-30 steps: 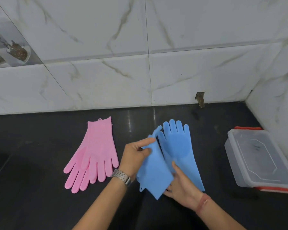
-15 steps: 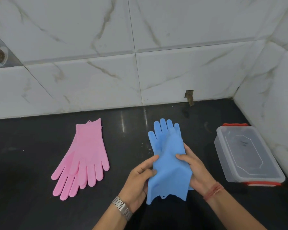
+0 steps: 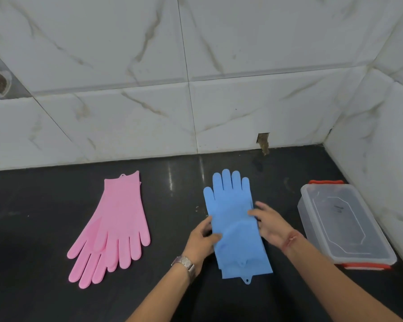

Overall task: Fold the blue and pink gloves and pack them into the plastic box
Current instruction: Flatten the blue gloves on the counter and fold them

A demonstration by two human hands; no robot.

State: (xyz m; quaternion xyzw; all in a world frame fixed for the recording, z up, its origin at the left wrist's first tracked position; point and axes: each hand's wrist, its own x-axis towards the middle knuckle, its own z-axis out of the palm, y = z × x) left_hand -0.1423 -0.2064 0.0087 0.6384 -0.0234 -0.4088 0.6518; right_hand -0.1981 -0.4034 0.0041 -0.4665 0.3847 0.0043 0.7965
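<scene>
blue gloves stacked flat, a hand on each side

blue gloves point(image 3: 233, 219) lie stacked on the dark counter point(image 3: 33, 217), cuffs nearest the person, fingers pointing at the wall. the left hand point(image 3: 201, 238), with a metal watch point(image 3: 184, 267) on its wrist, pinches the stack's left edge between thumb and curled fingers. the right hand point(image 3: 271, 225), with a red thread on its wrist, grips the right edge, thumb on top. pink gloves point(image 3: 116, 225) lie in a pile to the left, well apart, untouched, fingers toward the person. plastic box point(image 3: 342, 224) sits to the right near the side wall, its clear lid on, red clips at both ends. marble tiles point(image 3: 149, 66) rise behind.
</scene>
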